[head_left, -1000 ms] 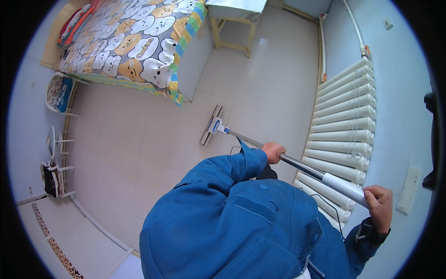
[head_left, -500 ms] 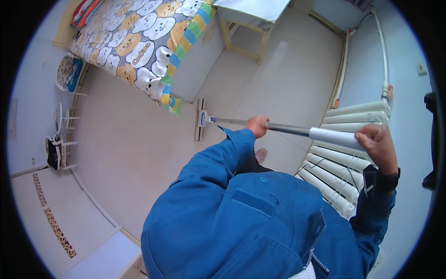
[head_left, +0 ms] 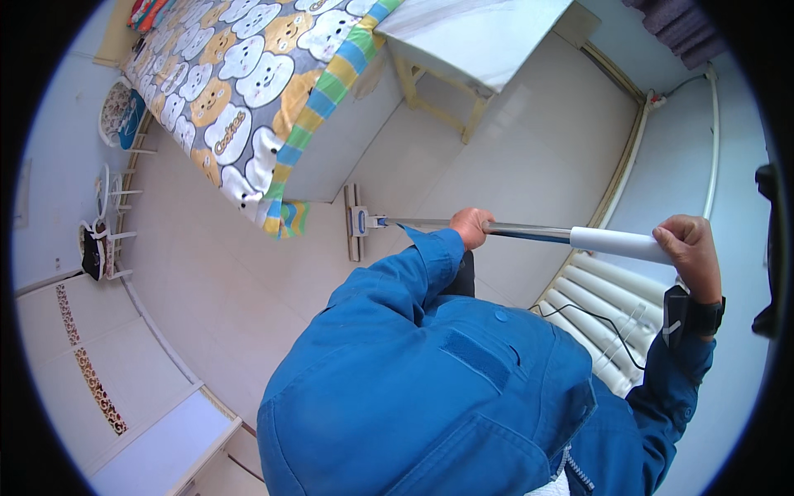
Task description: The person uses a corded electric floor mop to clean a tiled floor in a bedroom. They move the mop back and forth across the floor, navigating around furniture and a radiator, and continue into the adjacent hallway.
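Note:
A long-handled sponge mop (head_left: 529, 231) stretches across the view, with a metal pole and a white grip at its right end. My left hand (head_left: 472, 228) is closed around the middle of the pole. The white grip's end is in my right hand (head_left: 691, 252), thumb and fingers pressed on it. The mop head (head_left: 356, 221), grey with a white and blue joint, lies on the pale tiled floor (head_left: 240, 256), just beside the bed's near corner.
A bed with a cartoon-print cover (head_left: 240, 99) stands at the far left. Beside it is a marble-patterned table (head_left: 471, 37) on yellow legs. A white radiator (head_left: 579, 322) with a black cable runs along the right wall. White wall shelves (head_left: 107, 190) hang at left.
My view has shifted forward: the bed and table appear nearer, and the radiator lies further back beside me. Both hands keep their hold on the mop, its head now nearer the table.

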